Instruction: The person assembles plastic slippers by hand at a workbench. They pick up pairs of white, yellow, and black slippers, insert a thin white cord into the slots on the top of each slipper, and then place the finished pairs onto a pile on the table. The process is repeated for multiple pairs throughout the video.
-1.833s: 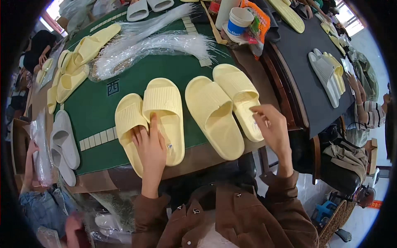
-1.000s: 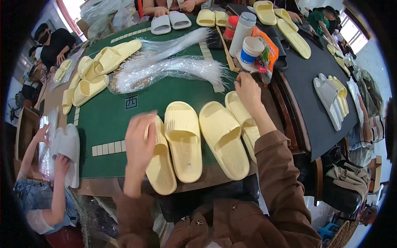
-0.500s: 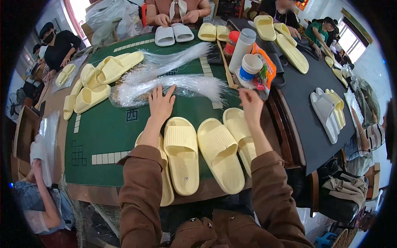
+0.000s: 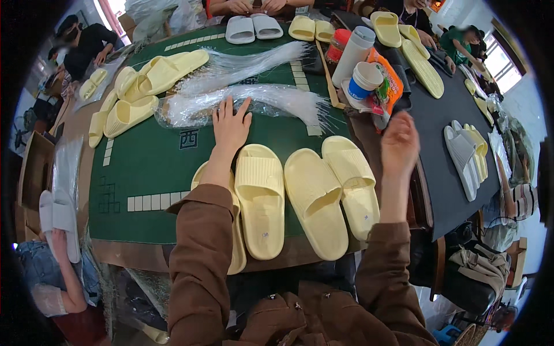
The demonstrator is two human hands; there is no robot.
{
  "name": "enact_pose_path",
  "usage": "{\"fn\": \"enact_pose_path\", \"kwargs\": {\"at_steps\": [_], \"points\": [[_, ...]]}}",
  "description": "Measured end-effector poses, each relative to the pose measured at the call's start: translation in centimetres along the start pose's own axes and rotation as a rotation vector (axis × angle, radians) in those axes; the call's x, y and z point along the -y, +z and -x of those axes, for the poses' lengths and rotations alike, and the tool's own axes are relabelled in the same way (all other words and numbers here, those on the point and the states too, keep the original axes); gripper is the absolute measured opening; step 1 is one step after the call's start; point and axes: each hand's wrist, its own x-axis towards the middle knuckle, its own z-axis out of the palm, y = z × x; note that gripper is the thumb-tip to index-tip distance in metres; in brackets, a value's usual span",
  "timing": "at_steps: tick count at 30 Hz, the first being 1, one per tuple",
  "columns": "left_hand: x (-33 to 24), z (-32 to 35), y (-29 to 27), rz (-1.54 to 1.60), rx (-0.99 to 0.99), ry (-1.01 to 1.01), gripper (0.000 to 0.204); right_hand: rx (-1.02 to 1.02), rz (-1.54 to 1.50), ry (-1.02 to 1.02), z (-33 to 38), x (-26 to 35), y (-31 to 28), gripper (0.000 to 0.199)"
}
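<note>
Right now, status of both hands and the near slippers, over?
Left hand spread at edge of nearer strand bundle. Right hand raised, blurred, grip unclear. Four yellow slippers at near table edge; left sleeve partly hides the leftmost.

Four slippers stand side by side along the near edge of the table, the leftmost partly under the left forearm. Behind them lie two bundles of strands: the nearer bundle, with the left hand at its front side, and the farther bundle beyond. Left of these is a heap of slippers; at the far edge sit two pairs. To the right stand a jar, a bottle, a cup and a packet, with the right hand just before the packet. Farther right, a second table carries more slippers.
</note>
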Motion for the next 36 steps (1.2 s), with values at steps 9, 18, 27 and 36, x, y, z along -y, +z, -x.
{"fn": "enact_pose_path", "kwargs": {"at_steps": [9, 18, 27, 36], "points": [[-0.4, -0.1, 0.4, 0.004, 0.039, -0.013, 0.048, 0.249, -0.030, -0.382, 7.8, 16.6, 6.3, 0.006], [1.1, -2.0, -3.1, 0.100, 0.461, -0.058, 0.055, 0.188, -0.084, -0.291, 12.0, 15.5, 9.2, 0.014], [-7.9, 0.0, -21.7, 0.896, 0.340, -0.023, 0.027, 0.408, 0.165, 0.026, 14.4, 7.6, 14.3, 0.014], [-12.4, 12.0, -27.5, 1.654, 0.938, 0.129, 0.026, 0.478, 0.222, 0.052, 15.9, 2.1, 15.8, 0.013]]}}
